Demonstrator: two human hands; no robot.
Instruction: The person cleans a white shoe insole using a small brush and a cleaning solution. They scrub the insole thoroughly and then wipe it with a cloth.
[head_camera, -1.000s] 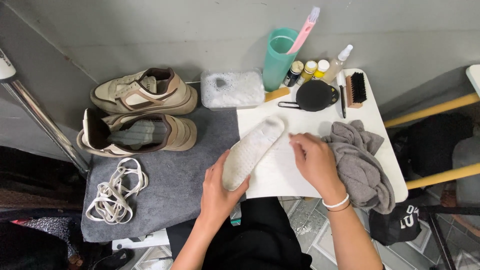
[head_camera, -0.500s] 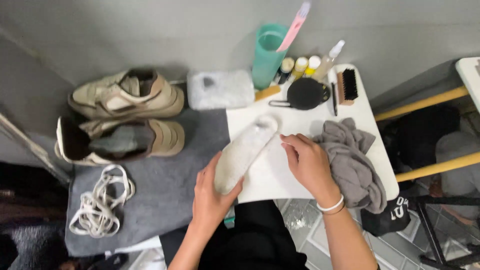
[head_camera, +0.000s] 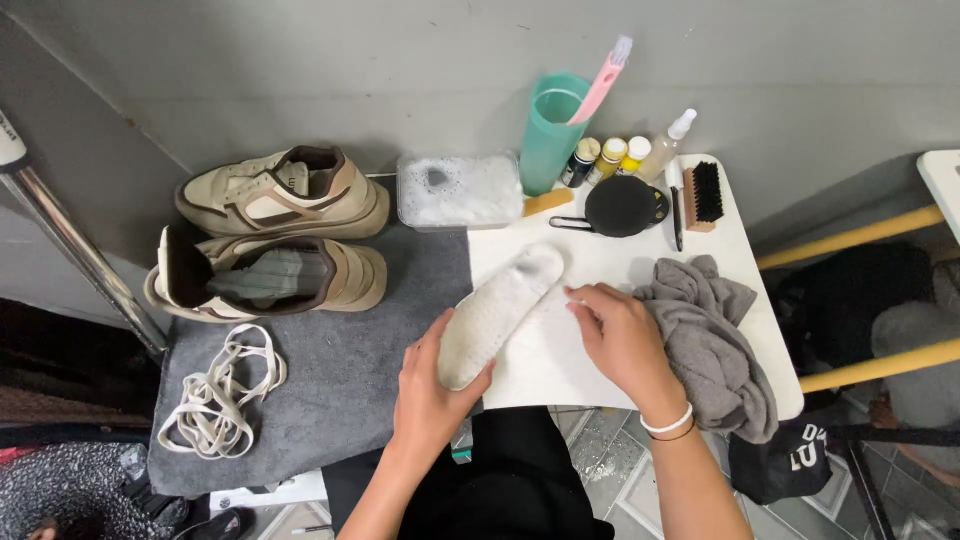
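Now a white insole (head_camera: 497, 312) is gripped at its near end by the left hand (head_camera: 432, 385), angled over the white board (head_camera: 610, 262); the right hand (head_camera: 622, 338), loosely curled, has been moved off it, toward the grey cloth (head_camera: 712, 340).

Even, soft light over a sharp overhead view

Diffuse light falls from above and washes the white table (head_camera: 620, 350) bright, close to blown out beside the insole (head_camera: 495, 312), so the pale insole barely stands apart from it. Shadows are short and soft: a faint one under the right hand (head_camera: 620, 335), a thin one beneath the sneakers (head_camera: 280, 235) at 10 o'clock. The corners at 7 and 4 o'clock sink into dimness. Focus holds across the middle; no motion blur. The metal pole (head_camera: 70, 240) at 9 o'clock carries a mild glint and leans with wide-angle distortion.
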